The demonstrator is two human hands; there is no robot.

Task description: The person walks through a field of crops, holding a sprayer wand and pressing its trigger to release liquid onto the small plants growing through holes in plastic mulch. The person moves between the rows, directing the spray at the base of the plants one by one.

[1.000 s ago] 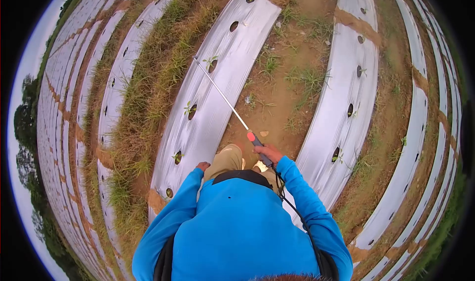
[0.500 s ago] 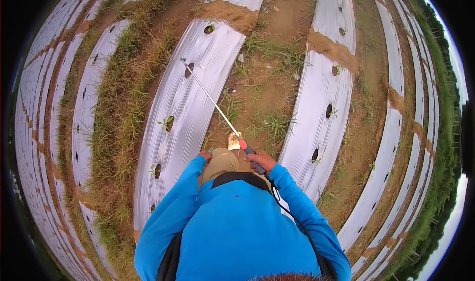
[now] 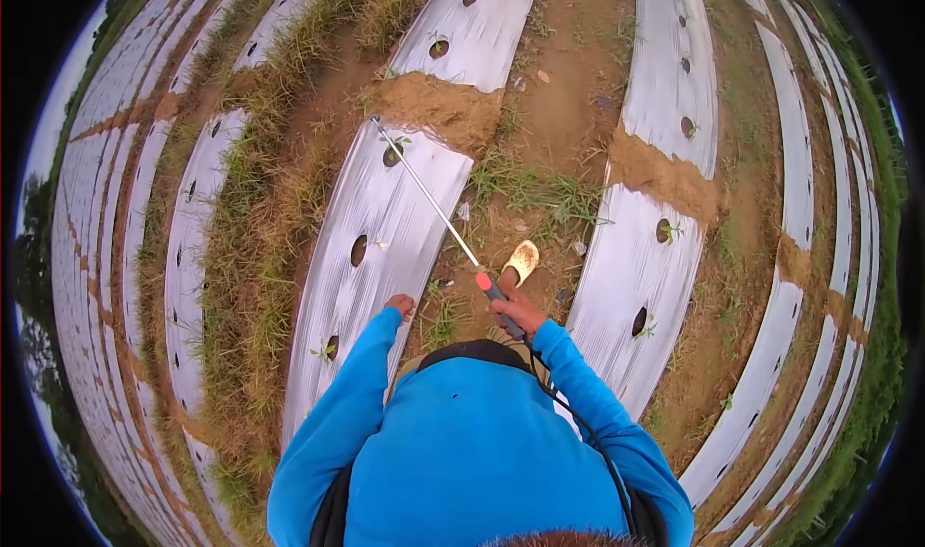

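Observation:
A spray wand [image 3: 431,196] with a grey and red handle is gripped in my right hand [image 3: 520,314], in front of my waist. A black hose [image 3: 590,431] runs from its handle back along my right arm. The wand slants forward and left, and its nozzle end [image 3: 375,119] is over the left plastic-covered bed [image 3: 385,210], near a planting hole [image 3: 392,155] with a small seedling. My left hand [image 3: 401,306] hangs over the right edge of that bed, fingers curled, with nothing visible in it.
Another mulched bed [image 3: 631,267] runs along my right, with seedlings in round holes. Between the beds lies a dirt path [image 3: 554,152] with grass tufts [image 3: 520,186]. My shoe [image 3: 523,259] is on it. Soil mounds [image 3: 434,111] cross the beds. Tall grass [image 3: 255,229] grows on the left.
I have moved forward along the path, so the beds and holes have shifted down in view. The wand tip has passed from one hole toward another. My left hand has swung away from my leg.

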